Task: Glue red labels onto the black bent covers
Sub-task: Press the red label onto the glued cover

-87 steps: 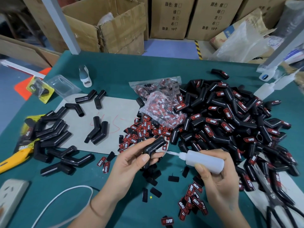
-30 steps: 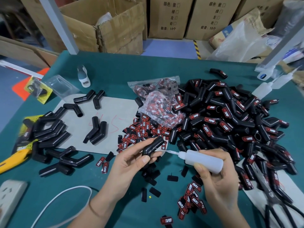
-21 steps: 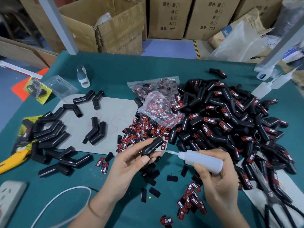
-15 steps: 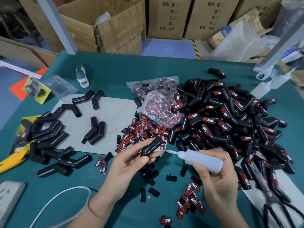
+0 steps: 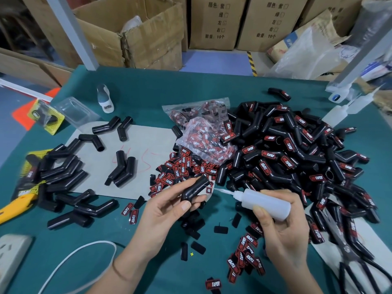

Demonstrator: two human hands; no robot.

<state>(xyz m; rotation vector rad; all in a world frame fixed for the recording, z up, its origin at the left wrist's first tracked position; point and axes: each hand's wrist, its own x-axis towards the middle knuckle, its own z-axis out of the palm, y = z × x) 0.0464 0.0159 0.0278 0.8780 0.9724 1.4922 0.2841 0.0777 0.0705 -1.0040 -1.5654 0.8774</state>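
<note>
- Left hand [image 5: 167, 211] grips black bent cover [image 5: 194, 188], mid frame: prob. light, smooth, maybe slippy. Hold one leg.
- Right hand [image 5: 282, 225] squeezes soft glue bottle [image 5: 263, 201] w/ tip near cover.

Shiny black plastic and soft green cloth

The bent cover [image 5: 194, 188] in the left hand [image 5: 163, 213] looks like smooth black plastic or rubber with a shine on it, and so do the covers in the big pile [image 5: 297, 158]. The red labels [image 5: 182, 166] look glossy and smooth. The glue bottle [image 5: 265, 203] in the right hand [image 5: 284, 232] is milky, see-through plastic, smooth and dull. The worktop [image 5: 191, 85] has a matt green covering like cloth. The grey sheet [image 5: 148, 145] looks like flat, dull card. The bag [image 5: 203, 132] is thin, clear, crinkly plastic. The boxes [image 5: 148, 32] are rough brown cardboard. The scissors [image 5: 347, 249] look like dark metal.
</note>
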